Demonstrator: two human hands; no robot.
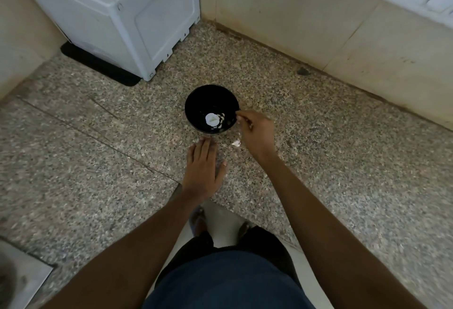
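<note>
A black bowl (196, 102) is set on the speckled stone surface (318, 137), a little to 12 o'clock of the picture's middle. Pale cloves (221, 122) and a round white piece (212, 119) are kept together in its bottom, probably so that the sorted pieces stay in one place.

The left hand (203, 169) is laid flat on the surface with its fingers straight and nothing held. Its fingertips are just beside the bowl at the bowl's 6 o'clock, seemingly for support while leaning in.

The right hand (255, 132) is held at the bowl's 4 o'clock, with its curled fingers brought to the rim at 3 o'clock. It cannot be told whether something small is pinched there. A pale scrap (236, 142) lies on the surface just beside this hand, outside the bowl.

A white appliance (137, 22) is placed well apart at 11 o'clock.
</note>
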